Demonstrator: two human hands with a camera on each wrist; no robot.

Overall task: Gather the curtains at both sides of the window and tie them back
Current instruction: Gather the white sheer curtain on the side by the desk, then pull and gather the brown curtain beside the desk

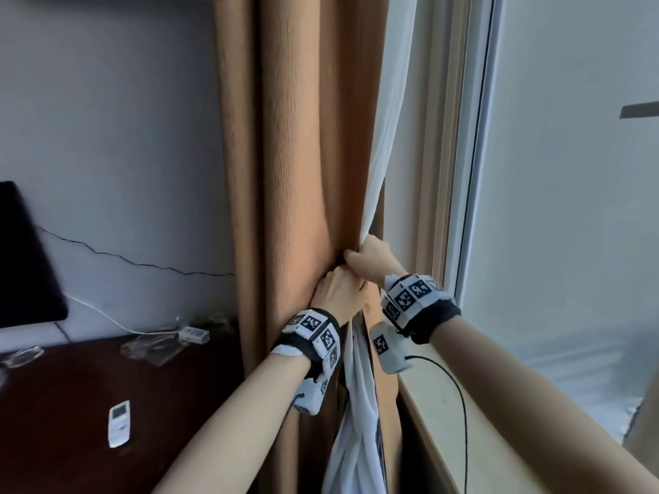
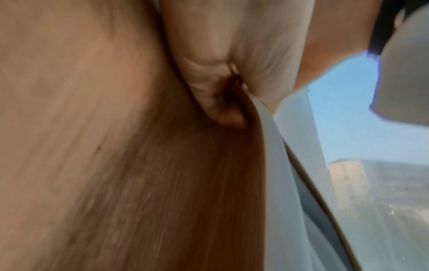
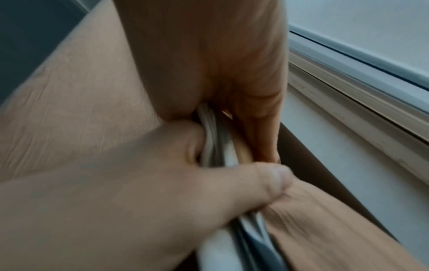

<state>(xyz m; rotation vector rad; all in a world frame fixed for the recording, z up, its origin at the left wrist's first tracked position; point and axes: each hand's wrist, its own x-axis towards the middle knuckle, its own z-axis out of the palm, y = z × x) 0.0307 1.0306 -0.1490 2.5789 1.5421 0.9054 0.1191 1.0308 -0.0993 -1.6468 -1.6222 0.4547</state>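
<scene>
— Why are both your hands bunched at the middle of the frame?

— Because that's where the bundle narrows. My left hand (image 1: 338, 288) is curled round the tan curtain (image 1: 296, 155), squeezing its folds so they can't spread back toward the wall at the left. My right hand (image 1: 371, 256), just above and touching it, is clamped on the white sheer (image 1: 390, 119), drawing it in against the tan cloth.

— Both layers in one grip, then?

— Nearly. In the right wrist view my thumb (image 3: 267, 180) pins white pleats against tan fabric, so the two stay together. The curtain hangs at the window's left side, by the sill (image 1: 463, 422) at lower right.

— And the tie?

— I can't see one. I'd judge the gathering on this side is almost done and the tying not yet begun.
</scene>
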